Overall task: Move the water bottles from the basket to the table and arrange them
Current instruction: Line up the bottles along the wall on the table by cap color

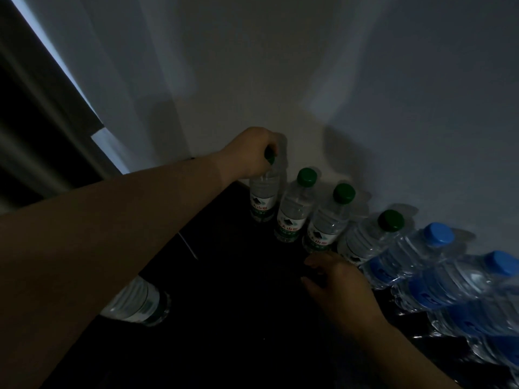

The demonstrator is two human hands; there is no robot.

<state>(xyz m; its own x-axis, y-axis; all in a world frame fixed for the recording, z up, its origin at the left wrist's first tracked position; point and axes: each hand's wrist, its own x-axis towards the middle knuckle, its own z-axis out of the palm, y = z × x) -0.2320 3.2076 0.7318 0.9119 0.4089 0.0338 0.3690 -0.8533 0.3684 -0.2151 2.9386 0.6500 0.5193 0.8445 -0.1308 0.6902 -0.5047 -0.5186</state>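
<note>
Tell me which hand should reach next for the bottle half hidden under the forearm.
Right, probably. The right hand hovers empty, fingers relaxed, over the dark table. The left hand has its grip on the green cap of the end bottle, and its own forearm covers the loose bottle.

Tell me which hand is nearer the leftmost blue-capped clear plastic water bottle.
Right. The right hand is just beside the blue-capped bottle; the left hand grips a green-capped bottle at the row's far end.
</note>
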